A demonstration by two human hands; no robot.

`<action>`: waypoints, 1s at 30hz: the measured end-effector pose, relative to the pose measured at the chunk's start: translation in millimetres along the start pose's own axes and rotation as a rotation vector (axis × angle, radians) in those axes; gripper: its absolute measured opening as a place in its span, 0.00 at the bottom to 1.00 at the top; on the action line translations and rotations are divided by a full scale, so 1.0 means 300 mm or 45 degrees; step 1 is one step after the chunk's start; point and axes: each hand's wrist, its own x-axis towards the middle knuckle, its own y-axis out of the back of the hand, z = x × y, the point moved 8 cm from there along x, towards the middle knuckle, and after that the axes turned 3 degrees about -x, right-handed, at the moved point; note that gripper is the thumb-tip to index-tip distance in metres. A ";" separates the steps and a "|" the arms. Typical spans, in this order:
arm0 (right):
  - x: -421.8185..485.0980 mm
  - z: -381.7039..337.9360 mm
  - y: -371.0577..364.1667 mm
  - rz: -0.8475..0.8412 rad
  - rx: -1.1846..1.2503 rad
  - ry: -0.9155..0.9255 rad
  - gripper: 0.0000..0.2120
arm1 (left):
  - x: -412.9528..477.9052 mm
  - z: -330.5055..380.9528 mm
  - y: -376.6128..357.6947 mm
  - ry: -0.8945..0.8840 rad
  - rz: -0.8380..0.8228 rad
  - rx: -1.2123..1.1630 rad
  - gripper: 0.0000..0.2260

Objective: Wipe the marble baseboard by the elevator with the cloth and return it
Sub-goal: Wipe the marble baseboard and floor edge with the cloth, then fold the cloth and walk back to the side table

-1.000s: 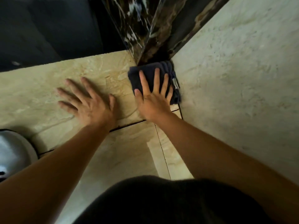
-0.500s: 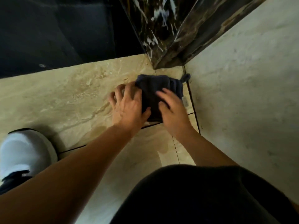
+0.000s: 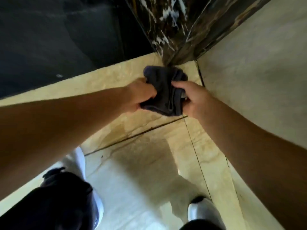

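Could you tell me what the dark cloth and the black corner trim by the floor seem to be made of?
The cloth looks like soft woven fabric, matte and creased, bunched between both hands. The corner trim appears to be polished dark marble, glossy with white and brown veins.

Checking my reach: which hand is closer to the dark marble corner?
Right, though only narrowly. The right hand holds the cloth just below the corner; the left hand grips it lower left.

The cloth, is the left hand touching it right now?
Touching. The head view shows the left hand closed on the left edge of the dark cloth, fabric bunched in its grip; the right hand holds the other side.
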 end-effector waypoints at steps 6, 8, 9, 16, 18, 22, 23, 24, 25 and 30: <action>-0.233 0.046 -0.077 -0.196 -0.152 0.100 0.19 | -0.336 -0.051 0.094 -0.005 0.111 -0.358 0.18; -0.367 0.085 -0.100 -0.252 -0.250 0.127 0.20 | -0.520 -0.116 0.107 0.058 0.147 -0.484 0.19; -0.462 0.099 -0.101 -0.259 -0.286 0.139 0.20 | -0.634 -0.147 0.108 0.114 0.177 -0.516 0.20; -1.350 -0.060 -0.062 -0.345 -0.569 0.306 0.17 | -1.501 0.032 -0.008 0.102 0.187 -0.780 0.23; -1.632 -0.165 -0.048 -0.362 -0.623 0.375 0.14 | -1.747 0.140 -0.043 0.016 0.178 -0.822 0.24; -2.209 -0.265 -0.015 -0.492 -0.481 0.429 0.18 | -2.262 0.360 -0.111 -0.213 0.118 -0.826 0.22; -2.318 -0.258 0.001 -0.527 -0.458 0.406 0.19 | -2.348 0.377 -0.132 -0.219 0.111 -0.838 0.21; -2.489 -0.264 0.013 -0.561 -0.398 0.433 0.21 | -2.480 0.407 -0.137 -0.253 0.061 -0.821 0.21; -2.641 -0.254 0.024 -0.586 -0.397 0.473 0.21 | -2.601 0.429 -0.132 -0.282 0.039 -0.762 0.22; -3.165 -0.018 0.015 -0.639 -0.402 0.564 0.27 | -3.051 0.380 -0.051 -0.405 -0.006 -0.587 0.24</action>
